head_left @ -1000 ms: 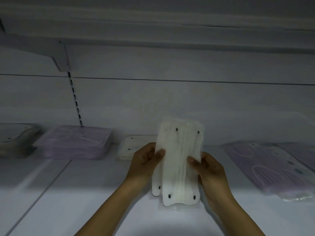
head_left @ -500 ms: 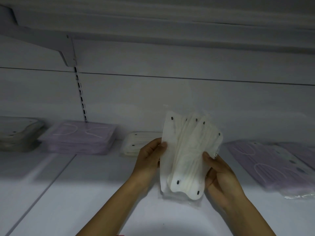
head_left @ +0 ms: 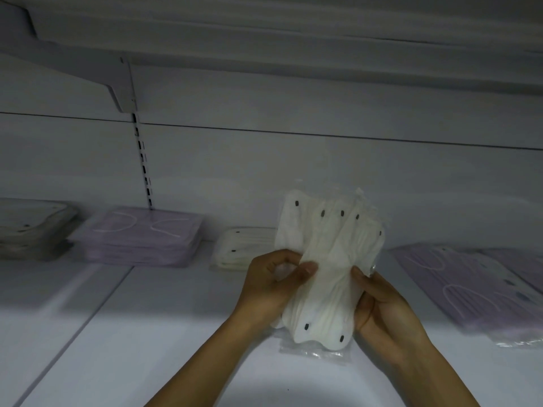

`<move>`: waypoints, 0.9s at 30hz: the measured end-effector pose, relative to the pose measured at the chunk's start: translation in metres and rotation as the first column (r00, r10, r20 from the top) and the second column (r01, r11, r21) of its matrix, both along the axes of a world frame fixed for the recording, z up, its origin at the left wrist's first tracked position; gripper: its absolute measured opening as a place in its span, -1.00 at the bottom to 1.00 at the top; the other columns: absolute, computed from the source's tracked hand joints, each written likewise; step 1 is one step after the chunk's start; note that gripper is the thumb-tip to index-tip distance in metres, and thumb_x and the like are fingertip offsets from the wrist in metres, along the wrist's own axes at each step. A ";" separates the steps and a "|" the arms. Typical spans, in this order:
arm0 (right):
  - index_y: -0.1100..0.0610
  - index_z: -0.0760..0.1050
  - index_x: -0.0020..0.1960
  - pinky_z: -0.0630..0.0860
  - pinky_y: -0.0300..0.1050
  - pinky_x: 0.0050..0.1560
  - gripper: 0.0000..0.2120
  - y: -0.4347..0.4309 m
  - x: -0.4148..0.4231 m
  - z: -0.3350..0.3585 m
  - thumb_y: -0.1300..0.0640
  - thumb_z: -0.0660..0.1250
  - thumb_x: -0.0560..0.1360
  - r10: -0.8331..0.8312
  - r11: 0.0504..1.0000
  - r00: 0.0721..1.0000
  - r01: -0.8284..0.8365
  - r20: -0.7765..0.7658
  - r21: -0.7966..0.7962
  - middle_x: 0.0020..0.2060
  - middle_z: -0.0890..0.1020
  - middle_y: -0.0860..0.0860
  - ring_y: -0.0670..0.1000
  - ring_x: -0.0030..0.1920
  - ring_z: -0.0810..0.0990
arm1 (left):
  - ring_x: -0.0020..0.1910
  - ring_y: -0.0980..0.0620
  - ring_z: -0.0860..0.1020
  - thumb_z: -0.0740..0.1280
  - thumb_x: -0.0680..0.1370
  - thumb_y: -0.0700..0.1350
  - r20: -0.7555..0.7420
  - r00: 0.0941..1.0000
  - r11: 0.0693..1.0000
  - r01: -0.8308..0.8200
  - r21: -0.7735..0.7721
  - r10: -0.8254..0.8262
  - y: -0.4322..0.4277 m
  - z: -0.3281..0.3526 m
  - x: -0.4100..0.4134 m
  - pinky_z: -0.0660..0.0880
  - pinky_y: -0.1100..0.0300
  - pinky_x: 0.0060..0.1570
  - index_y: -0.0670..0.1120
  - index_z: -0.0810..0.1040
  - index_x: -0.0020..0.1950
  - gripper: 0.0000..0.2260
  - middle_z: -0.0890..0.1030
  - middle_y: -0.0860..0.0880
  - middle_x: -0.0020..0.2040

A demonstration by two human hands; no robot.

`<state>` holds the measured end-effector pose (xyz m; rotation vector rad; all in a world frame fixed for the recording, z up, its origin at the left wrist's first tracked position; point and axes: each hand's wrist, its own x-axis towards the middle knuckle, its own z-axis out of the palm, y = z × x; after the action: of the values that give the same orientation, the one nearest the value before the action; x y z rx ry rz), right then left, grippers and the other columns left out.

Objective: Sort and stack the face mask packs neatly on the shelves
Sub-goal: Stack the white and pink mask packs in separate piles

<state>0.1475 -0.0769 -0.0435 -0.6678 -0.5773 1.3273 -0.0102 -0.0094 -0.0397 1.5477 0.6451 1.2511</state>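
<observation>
I hold a clear pack of white face masks (head_left: 329, 265) upright above the white shelf (head_left: 141, 342). The masks inside have fanned out, with their tops spread to the right. My left hand (head_left: 273, 286) pinches the pack's left edge between thumb and fingers. My right hand (head_left: 382, 309) grips its right edge, with the thumb on the front. Behind the pack, a low stack of white mask packs (head_left: 241, 248) lies on the shelf near the back wall.
A stack of purple mask packs (head_left: 141, 239) lies at the back left, with a greyish stack (head_left: 32, 227) further left. More purple packs (head_left: 476, 286) lie tilted on the right. An upper shelf with its bracket (head_left: 117, 92) hangs overhead.
The masks in the pack have fanned out further and lean right. My left thumb has moved onto the pack's front, and both hands have squeezed its middle.
</observation>
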 end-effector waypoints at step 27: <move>0.32 0.50 0.23 0.49 0.17 0.21 -0.64 -0.002 -0.001 -0.002 0.28 0.30 0.45 -0.102 0.985 0.990 0.114 0.093 -0.131 0.12 0.64 0.25 0.21 0.13 0.63 | -0.28 0.11 0.55 0.14 0.66 -0.10 -0.041 0.995 0.911 -0.101 -0.400 0.092 0.010 0.003 0.013 0.49 0.26 -0.20 -0.12 0.54 -0.08 -0.77 0.61 -0.03 -0.20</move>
<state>0.1470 -0.0791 -0.0454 -0.8600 -0.5151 1.2488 0.0027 0.0008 -0.0371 1.1980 0.9394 1.0903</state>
